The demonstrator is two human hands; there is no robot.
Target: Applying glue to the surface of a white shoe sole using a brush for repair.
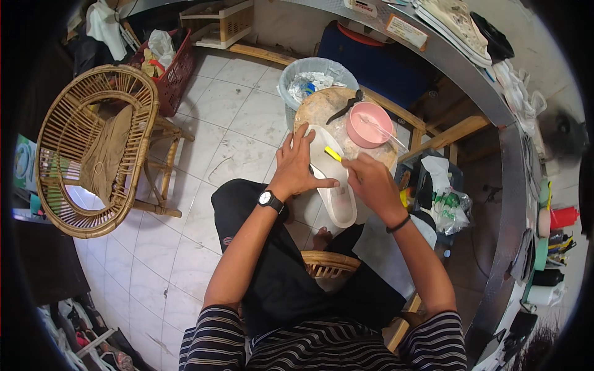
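A white shoe sole (337,195) lies partly on the round worn stool top (309,106), its narrower end reaching toward my knees. My left hand (298,164) rests along the sole's left side with fingers spread toward the far end. Its thumb stretches across the sole's surface. Closed round a slim tool (334,154) with a bright yellow end, my right hand (371,185) is over the sole's right edge. The tool's other end is hidden in the fist, and its exact kind cannot be made out.
Beyond my right hand stands a pink bowl (369,125) with a white stick-like handle in it. A black curved object (344,109) lies beside it. A lined waste basket (317,80) stands behind the stool. At left is a rattan chair (99,148); a metal-edged workbench (476,99) curves round the right.
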